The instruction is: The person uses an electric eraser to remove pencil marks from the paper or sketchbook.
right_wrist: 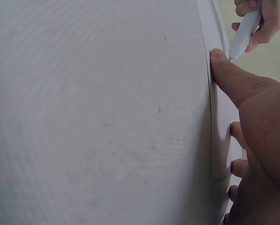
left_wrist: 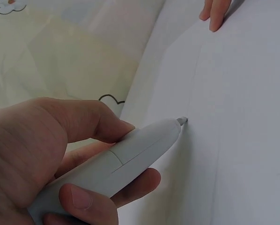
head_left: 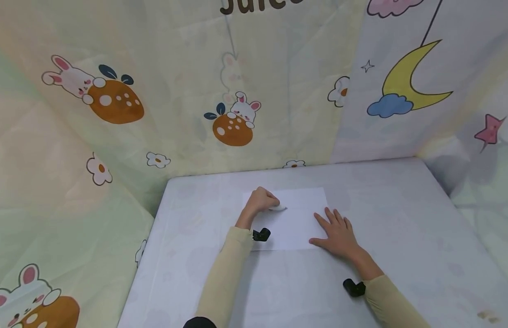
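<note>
My left hand grips a thick white pen-shaped tool with a small grey tip. The tip meets a white sheet of paper lying on the table, near a faint thin line seen in the left wrist view. I cannot tell whether that line is drawn or creased. My right hand rests with spread fingers at the sheet's right edge. In the right wrist view its thumb lies by the paper's near edge, while the tool appears beyond it at the top right.
A pale cloth covers the table. Behind it hangs a curtain printed with rabbits, fruit, flowers and a moon. Small black cameras sit on the left wrist and the right wrist.
</note>
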`<state>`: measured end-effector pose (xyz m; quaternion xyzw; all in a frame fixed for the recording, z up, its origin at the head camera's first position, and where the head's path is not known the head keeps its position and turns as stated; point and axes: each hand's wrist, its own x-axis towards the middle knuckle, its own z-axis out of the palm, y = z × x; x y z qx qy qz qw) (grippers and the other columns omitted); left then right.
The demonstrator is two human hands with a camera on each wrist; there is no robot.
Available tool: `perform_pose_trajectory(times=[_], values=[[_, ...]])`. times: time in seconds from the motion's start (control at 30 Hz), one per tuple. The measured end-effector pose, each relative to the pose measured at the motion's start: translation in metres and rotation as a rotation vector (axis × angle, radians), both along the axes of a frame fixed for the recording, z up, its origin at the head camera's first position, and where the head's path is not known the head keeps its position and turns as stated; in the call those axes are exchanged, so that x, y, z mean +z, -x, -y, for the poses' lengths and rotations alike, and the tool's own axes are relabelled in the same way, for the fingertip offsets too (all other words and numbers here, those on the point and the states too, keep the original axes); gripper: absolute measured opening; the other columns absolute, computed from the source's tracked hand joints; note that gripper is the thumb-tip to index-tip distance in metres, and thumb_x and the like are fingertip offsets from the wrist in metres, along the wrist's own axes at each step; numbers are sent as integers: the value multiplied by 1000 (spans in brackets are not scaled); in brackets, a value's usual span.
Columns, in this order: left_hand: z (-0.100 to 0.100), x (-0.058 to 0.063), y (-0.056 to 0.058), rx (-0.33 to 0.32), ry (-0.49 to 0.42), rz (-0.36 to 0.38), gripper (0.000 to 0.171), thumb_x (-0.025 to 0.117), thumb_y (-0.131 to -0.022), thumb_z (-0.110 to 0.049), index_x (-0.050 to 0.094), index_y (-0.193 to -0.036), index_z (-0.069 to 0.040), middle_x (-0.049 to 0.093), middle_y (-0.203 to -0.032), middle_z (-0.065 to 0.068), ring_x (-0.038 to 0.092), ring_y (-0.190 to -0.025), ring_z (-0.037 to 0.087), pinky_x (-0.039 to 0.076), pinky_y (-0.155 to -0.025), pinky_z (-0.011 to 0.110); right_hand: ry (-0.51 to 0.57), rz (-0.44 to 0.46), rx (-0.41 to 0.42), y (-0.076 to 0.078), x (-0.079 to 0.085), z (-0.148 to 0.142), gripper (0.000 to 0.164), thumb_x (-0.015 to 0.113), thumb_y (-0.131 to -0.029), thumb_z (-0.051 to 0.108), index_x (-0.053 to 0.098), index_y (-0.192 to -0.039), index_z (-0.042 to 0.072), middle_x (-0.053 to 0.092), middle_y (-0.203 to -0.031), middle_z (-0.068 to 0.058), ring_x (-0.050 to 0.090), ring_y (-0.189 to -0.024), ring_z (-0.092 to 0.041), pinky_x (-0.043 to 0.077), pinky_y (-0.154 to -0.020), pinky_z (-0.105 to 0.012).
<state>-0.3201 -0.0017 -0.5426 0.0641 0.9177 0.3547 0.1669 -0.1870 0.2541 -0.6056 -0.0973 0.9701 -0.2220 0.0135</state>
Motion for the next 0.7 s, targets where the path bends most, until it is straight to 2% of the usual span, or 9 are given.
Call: perform_pose_trajectory(times=[0.13, 0.3, 0.4, 0.57, 0.7], values=[[-3, 2, 0, -19, -14, 9, 13, 71, -77, -22, 80, -84, -16, 69, -77, -5, 60, -66, 14, 47, -56, 28, -8, 2, 2, 1, 1, -1, 88, 72, -78, 56, 44, -146, 9, 24, -153, -28, 14, -139, -51, 10, -103, -70], [-3, 5, -1, 2, -21, -7, 12, 72, -77, -20, 80, -84, -14, 69, -75, -3, 61, -66, 15, 47, -56, 29, 2, -3, 2, 2, 0, -1, 88, 71, -78, 57, 43, -146, 8, 24, -153, -28, 14, -139, -51, 9, -103, -70], [-3, 4, -2, 13, -15, -4, 12, 72, -77, -21, 80, -84, -14, 69, -76, -3, 61, -67, 15, 47, -57, 29, 4, -9, 4, 1, -1, 0, 88, 71, -78, 58, 44, -146, 8, 24, -152, -29, 14, -139, -51, 10, -103, -70], [-4, 0, -1, -4, -9, -4, 12, 72, -77, -21, 80, -83, -15, 69, -76, -4, 59, -65, 14, 46, -56, 28, 8, -17, 6, 0, -1, 0, 88, 72, -78, 57, 44, -145, 7, 25, -152, -29, 14, -139, -52, 10, -102, -70], [-3, 3, -2, 2, -18, -9, 11, 72, -77, -20, 80, -81, -15, 68, -74, -3, 58, -63, 14, 45, -55, 28, 15, -34, 2, -1, 0, 1, 87, 72, -78, 57, 46, -144, 7, 27, -151, -29, 16, -138, -52, 12, -102, -70]])
